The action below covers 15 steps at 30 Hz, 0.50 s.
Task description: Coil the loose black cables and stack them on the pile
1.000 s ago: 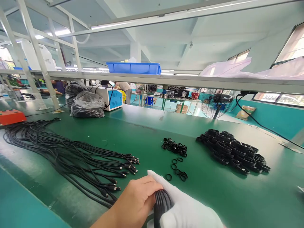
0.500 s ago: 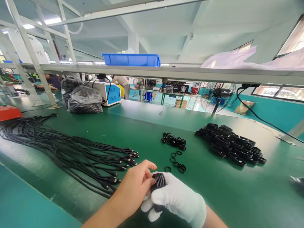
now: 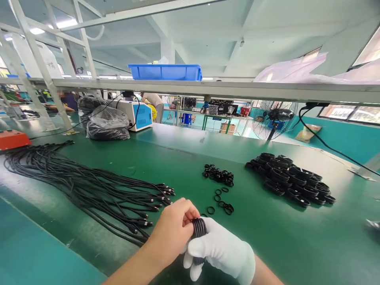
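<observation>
My right hand (image 3: pixel 219 249), in a white glove, is wrapped around a coiled black cable (image 3: pixel 199 229). My bare left hand (image 3: pixel 175 225) is closed at the coil's upper left side, thumb and fingertips pressed against it. Whether the fingers also pinch a cable end or a ring is hidden. Just beyond the hands lie several loose black rings (image 3: pixel 210 210), with a small heap of the same rings (image 3: pixel 219 175) behind them. To the left, long straight black cables (image 3: pixel 97 190) with metal plugs are spread over the green table (image 3: pixel 166 158).
A pile of coiled black cables (image 3: pixel 291 178) lies to the right. At the back left stand a plastic-wrapped black bundle (image 3: pixel 108 124) and a white-and-blue machine (image 3: pixel 138 114). A shelf (image 3: pixel 231 88) carrying a blue tray (image 3: pixel 164 72) crosses above. A fan (image 3: pixel 274 118) stands behind the table.
My left hand's fingers have curled inward and closed against the coil; its index finger was stretched out before. My right hand keeps its hold. The view has shifted slightly.
</observation>
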Motion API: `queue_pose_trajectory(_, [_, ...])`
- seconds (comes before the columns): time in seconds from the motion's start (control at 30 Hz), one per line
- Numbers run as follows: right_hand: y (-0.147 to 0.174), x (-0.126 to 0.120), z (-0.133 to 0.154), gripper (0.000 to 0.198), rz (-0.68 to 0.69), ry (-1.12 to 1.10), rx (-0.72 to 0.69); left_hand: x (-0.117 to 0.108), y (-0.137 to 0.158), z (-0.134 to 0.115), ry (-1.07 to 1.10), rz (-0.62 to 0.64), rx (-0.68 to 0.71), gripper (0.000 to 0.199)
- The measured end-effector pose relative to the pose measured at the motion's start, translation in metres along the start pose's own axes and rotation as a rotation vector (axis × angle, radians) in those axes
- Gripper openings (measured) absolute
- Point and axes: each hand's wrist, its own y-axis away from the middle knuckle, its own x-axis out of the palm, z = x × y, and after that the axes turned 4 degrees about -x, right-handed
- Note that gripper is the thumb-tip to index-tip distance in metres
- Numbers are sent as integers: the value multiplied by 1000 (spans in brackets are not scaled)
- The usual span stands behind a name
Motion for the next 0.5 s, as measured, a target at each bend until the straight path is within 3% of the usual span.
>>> queue_pose_trajectory(0.13, [-2,0,-5,10,-50,103,54,6,0,7,30,-70,-12,14])
queue_pose_trajectory(0.3, [-1,0,-8,9,-77,138,88,9,2,12,159,-40,-39,10])
queue_pose_trajectory(0.5, [1,6,-3,12,-109,111,43,20,1,22,158,-122,45,14])
